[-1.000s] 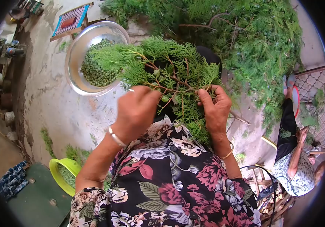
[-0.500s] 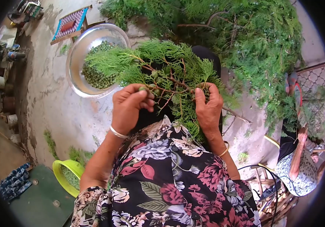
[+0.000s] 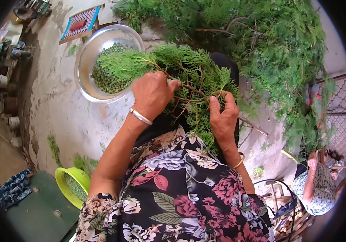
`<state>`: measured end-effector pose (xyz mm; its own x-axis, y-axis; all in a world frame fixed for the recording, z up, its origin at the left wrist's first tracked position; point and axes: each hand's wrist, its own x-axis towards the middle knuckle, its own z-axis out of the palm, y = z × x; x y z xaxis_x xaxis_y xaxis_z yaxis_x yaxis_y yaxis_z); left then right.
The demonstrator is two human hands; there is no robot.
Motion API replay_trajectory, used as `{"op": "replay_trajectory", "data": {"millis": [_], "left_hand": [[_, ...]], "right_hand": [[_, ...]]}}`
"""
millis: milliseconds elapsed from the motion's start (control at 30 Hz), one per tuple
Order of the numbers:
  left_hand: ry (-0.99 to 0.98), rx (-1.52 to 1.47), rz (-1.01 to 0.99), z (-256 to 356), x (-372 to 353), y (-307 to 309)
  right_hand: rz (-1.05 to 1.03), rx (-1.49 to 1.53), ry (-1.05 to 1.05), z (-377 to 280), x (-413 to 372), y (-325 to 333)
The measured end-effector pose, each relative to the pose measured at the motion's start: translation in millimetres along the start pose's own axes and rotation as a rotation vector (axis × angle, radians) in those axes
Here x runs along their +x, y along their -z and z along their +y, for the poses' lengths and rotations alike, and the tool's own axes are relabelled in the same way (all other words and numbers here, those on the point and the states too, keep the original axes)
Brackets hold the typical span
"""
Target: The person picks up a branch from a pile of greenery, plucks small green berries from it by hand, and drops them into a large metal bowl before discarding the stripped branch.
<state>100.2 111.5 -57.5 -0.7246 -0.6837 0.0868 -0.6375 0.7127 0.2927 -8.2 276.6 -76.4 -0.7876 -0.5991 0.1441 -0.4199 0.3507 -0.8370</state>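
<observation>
A leafy conifer branch with flat green sprays and a brown stem lies across my lap. My right hand is closed, pinching the branch's stem between thumb and fingers. Over the left part of the same branch, my left hand is closed with its knuckles up. Its thumb points towards the stem, and the fingertips are hidden, so what they grip does not show. Beyond it stands a wide metal basin partly filled with small round green cones. The branch's leafy tip overhangs the basin's right side.
A large heap of cut conifer branches spreads ahead and right. A small woven stool stands past the basin. A yellow-green tub with green bits is at lower left, beside a dark green surface. Another person's arm shows at right.
My left hand has moved right and forward from the branch's near edge onto its stem; the green cone seen in its fingers before is out of sight. My right hand keeps its pinch.
</observation>
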Motion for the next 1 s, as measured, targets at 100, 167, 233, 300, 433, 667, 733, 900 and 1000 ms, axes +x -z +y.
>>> {"op": "replay_trajectory", "data": {"millis": [100, 167, 233, 300, 433, 667, 733, 900, 1000], "left_hand": [[0.115, -0.587, -0.148, -14, 2, 0], [0.24, -0.841, -0.15, -17, -4, 5], [0.369, -1.093, -0.149, -18, -10, 3], [0.667, -1.631, -0.116, -22, -18, -9], [0.843, -1.922, -0.027, -32, -17, -18], [0.682, -2.504, -0.232, -77, -28, -7], [0.592, -2.327, -0.205, -66, -31, 3], [0.483, -1.396, -0.049, -21, -21, 18], [-0.009, -0.519, 0.111, -19, -13, -5]], "right_hand": [[0.002, 0.008, -0.004, 0, -1, 1], [0.006, 0.019, -0.002, 1, -1, 2], [-0.006, 0.06, -0.041, 3, 1, 2], [-0.027, 0.104, -0.079, 4, 4, 0], [-0.05, 0.166, -0.111, 5, 5, -3], [-0.013, 0.125, -0.065, 8, 3, -3], [-0.017, 0.119, -0.067, 8, 2, -3], [-0.027, 0.114, -0.075, 6, 3, -5], [-0.028, 0.124, -0.084, 3, 3, -4]]}}
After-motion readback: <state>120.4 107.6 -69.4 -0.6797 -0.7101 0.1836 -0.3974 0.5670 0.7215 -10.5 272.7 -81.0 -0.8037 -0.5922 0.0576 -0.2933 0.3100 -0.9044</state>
